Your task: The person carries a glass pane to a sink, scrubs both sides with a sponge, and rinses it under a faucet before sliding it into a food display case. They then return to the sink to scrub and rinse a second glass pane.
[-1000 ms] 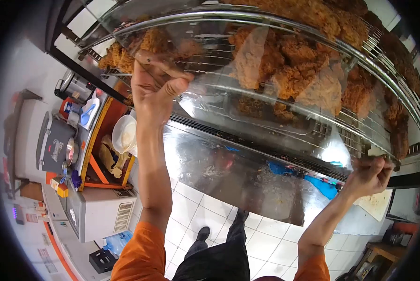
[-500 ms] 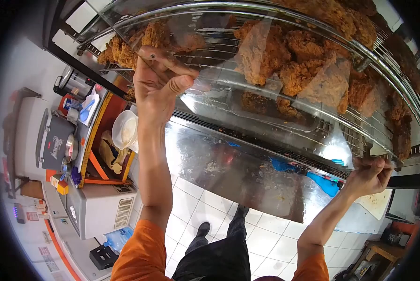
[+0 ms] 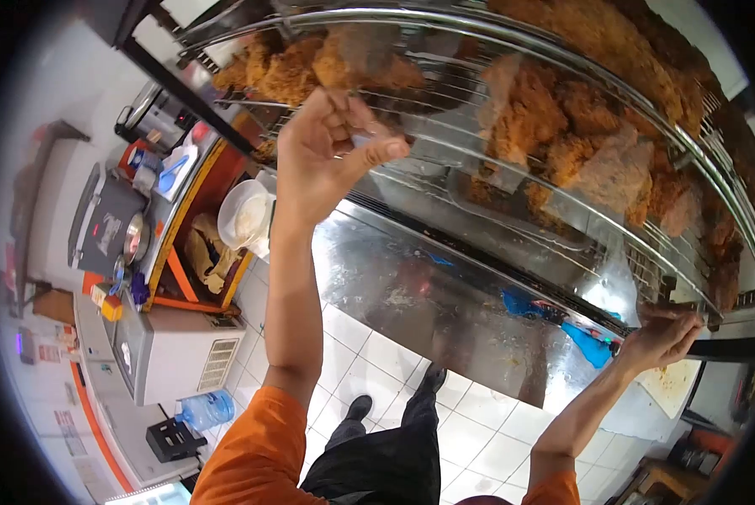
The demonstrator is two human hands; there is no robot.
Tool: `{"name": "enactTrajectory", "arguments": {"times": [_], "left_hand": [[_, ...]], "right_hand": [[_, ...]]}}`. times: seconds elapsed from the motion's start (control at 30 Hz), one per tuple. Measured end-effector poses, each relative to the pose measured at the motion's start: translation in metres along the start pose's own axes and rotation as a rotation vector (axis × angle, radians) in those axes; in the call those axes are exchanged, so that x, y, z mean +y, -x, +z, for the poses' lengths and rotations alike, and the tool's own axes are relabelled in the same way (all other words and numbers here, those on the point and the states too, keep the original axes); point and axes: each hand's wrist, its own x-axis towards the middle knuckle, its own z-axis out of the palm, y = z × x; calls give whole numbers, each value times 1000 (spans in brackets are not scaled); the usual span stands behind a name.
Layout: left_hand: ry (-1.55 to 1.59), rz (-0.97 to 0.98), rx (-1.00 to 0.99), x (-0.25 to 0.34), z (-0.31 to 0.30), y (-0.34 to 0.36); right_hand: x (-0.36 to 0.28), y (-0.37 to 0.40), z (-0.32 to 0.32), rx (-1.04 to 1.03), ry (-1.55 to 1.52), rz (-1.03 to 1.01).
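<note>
The clear panel (image 3: 432,178) spans one o'clock; the right hand (image 3: 663,338), near four, grips its corner, the left hand's (image 3: 331,160) fingers curl at eleven, grip unclear; level support prevents twisting

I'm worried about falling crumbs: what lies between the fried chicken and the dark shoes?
The head view shows, from the fried chicken to the dark shoes: a dark lower rail, a steel counter, then white floor tiles.
</note>
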Motion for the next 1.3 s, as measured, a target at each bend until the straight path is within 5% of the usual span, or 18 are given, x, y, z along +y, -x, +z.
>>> {"name": "enactTrajectory", "arguments": {"times": [0.07, 0.13, 0.27, 0.43, 0.53, 0.8, 0.93, 1.0, 1.3], "left_hand": [[-55, 7, 84, 18, -7, 19], [-256, 9, 378, 29, -24, 48], [-346, -144, 537, 17, -81, 136], [-734, -436, 338, 20, -99, 256], [-822, -671, 205, 19, -112, 348], [-684, -1223, 154, 10, -105, 617], [-697, -1399, -310, -8, -98, 797], [-112, -1953, 291, 35, -81, 775], [166, -1819, 593, 45, -79, 817]], "right_hand": [[-5, 4, 9, -43, -68, 10], [-4, 11, 11, -167, -258, 143], [-5, 23, 29, -341, -110, 102], [-55, 33, 77, -614, 71, 272], [-51, 34, 86, -776, 401, 104], [-72, 52, 156, -899, 405, 165], [-88, 65, 188, -906, 410, 149], [-94, 71, 203, -900, 441, 132], [-103, 105, 215, -769, 509, 112]]}}
